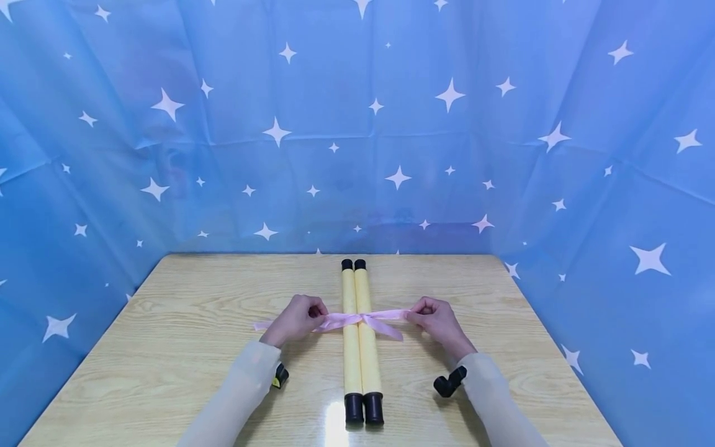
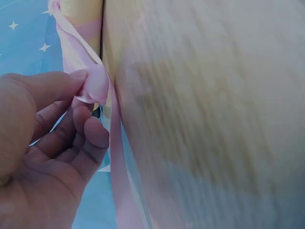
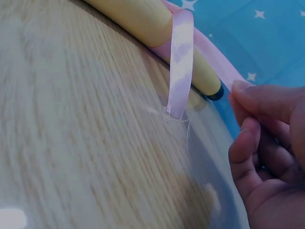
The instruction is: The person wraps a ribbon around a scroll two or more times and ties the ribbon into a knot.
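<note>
Two yellow scroll-like rolls with black end caps (image 1: 350,354) lie side by side on the table, pointing away from me. A pink ribbon (image 1: 385,315) goes round both and crosses in a knot on top near their middle. To the left of the rolls, my left hand (image 1: 301,318) pinches the ribbon between thumb and fingers; a tail hangs past it. My right hand (image 1: 438,320) pinches a ribbon part on the right, drawn out from the knot. One loose ribbon end (image 3: 181,71) with frayed threads hangs beside the roll (image 3: 143,21) in the right wrist view.
The wood-grain table (image 1: 212,298) has its far edge against a blue curtain (image 1: 357,124) with white stars, which also runs along both sides. Black wrist devices (image 1: 449,382) sit at both cuffs. Light glares on the table near its front.
</note>
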{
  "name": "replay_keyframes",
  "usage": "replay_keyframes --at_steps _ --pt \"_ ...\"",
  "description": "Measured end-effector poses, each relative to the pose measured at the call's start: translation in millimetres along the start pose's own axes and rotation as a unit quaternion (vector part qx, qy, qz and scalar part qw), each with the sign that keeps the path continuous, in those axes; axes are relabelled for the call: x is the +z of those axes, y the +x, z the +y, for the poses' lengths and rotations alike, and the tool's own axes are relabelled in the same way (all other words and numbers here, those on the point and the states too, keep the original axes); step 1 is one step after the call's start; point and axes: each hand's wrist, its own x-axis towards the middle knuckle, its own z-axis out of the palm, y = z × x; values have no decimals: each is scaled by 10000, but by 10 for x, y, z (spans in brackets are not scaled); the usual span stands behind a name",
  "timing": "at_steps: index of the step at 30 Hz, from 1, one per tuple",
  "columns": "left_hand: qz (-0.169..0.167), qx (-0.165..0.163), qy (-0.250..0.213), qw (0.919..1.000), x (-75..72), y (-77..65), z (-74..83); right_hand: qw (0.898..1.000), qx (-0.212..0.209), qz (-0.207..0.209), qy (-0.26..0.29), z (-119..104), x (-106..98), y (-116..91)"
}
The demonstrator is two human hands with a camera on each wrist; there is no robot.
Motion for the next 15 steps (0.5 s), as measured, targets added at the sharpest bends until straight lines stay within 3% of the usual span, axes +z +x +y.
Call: replay_keyframes --at_steps 9,15 --pt "247 -153 -171 9994 11 38 2 9994 177 -126 265 -7 23 108" --pt "628 -377 -168 9972 -14 48 -71 9992 252 -172 248 -7 45 134"
